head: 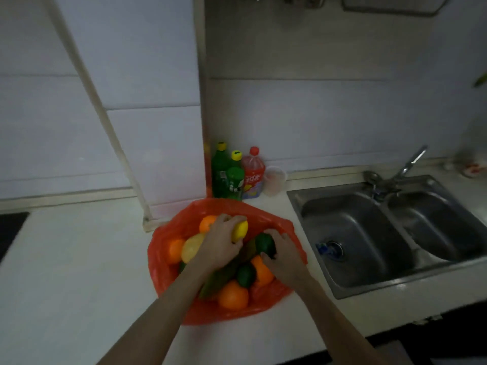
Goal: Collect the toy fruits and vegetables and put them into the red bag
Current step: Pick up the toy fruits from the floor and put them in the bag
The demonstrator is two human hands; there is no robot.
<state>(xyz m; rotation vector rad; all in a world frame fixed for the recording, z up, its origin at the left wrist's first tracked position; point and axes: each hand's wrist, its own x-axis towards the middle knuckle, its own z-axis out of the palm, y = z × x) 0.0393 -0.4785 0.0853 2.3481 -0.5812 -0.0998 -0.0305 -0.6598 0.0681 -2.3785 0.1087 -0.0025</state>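
White kitchen countertop [79,259] carries an open red bag [161,280] near its middle. Against the back wall stand two green bottles [220,177], a red-capped bottle [253,177] and a clear cup [274,180], just left of an inset steel double sink [295,200].

cucumber [222,276] half hidden, bottle labels [233,184] blurred

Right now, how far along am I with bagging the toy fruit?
Mostly done: oranges, a lime and a long green vegetable already lie in the red bag. In hand: your left hand holds a yellow lemon, your right hand a dark green fruit, both over the bag. Left: release those two; no loose toys show on the counter.
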